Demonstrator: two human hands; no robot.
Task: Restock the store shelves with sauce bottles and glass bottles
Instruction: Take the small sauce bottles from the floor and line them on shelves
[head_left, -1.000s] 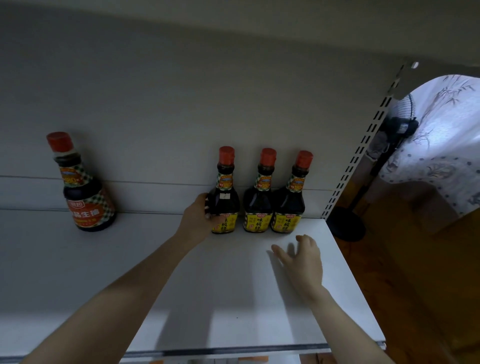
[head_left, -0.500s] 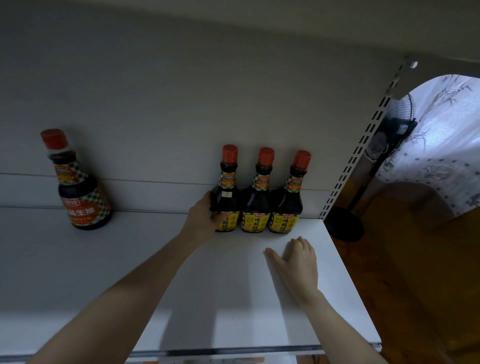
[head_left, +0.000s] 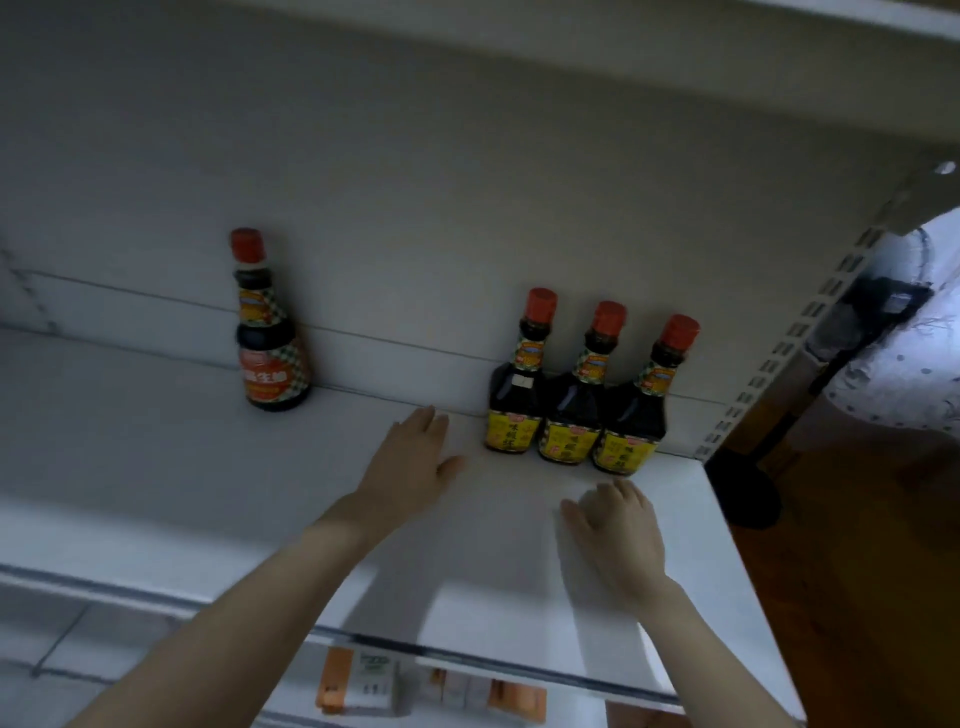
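Now that L hand (head_left: 410, 462) released btl (head_left: 514, 405), fingers straight

The forearms of the left hand (head_left: 410, 462) and right hand (head_left: 618, 525) run off the near edge. The right hand's fingers (head_left: 623, 496) are blurred; whether they touch the shelf (head_left: 156, 467) cannot be told. Print on the red-label bottle (head_left: 272, 364) and the three yellow-label bottles (head_left: 574, 415) is too soft to read. Under the shelf's near lip, orange and white packs (head_left: 358, 680) are blurred and mostly covered. At right, a dark fan (head_left: 878, 306) is partly behind the slotted upright (head_left: 769, 364), and a patterned cloth (head_left: 914, 374) is cut by the edge.
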